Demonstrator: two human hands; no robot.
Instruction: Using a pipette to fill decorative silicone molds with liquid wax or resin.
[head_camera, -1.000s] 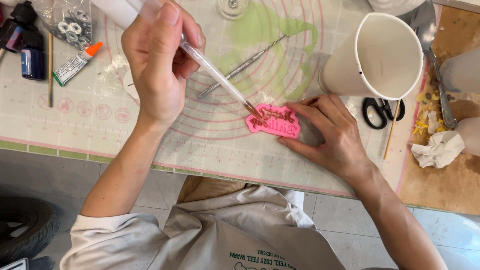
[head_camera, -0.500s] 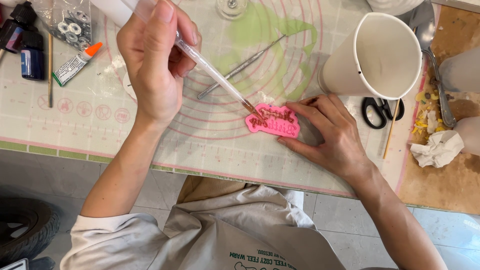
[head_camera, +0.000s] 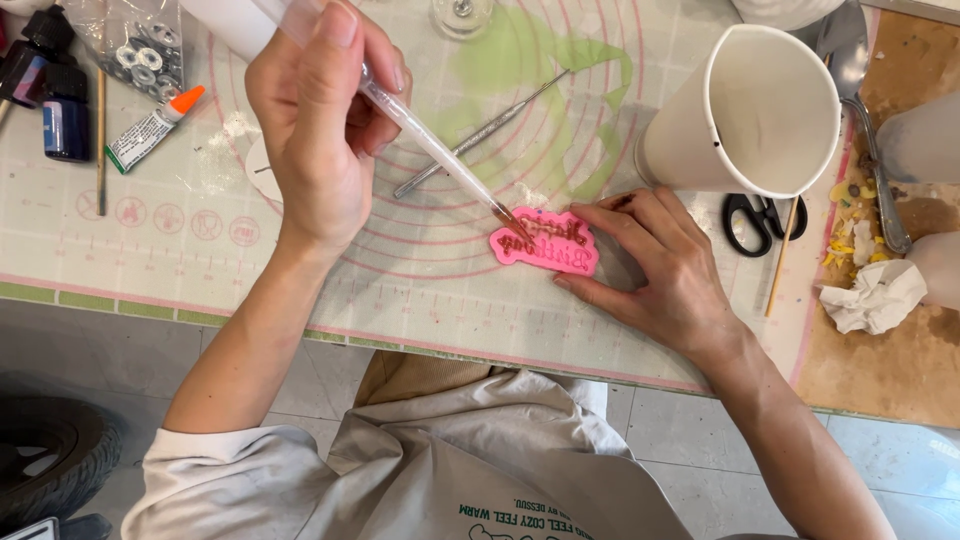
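Head view: the left hand (head_camera: 320, 120) pinches a clear pipette (head_camera: 440, 160), whose tip has crept onto the pink mould (head_camera: 545, 243) at its 9 o'clock end; the right hand (head_camera: 665, 270) steadies the mould, fingers spread, on the surface (head_camera: 420, 290).

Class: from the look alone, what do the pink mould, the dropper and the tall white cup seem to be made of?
Pink mould: probably silicone, matte, with soft rounded edges. Dropper: clear plastic, glossy; dark liquid shows through near its tip. White cup: likely paper, matte, with a thin rolled rim.
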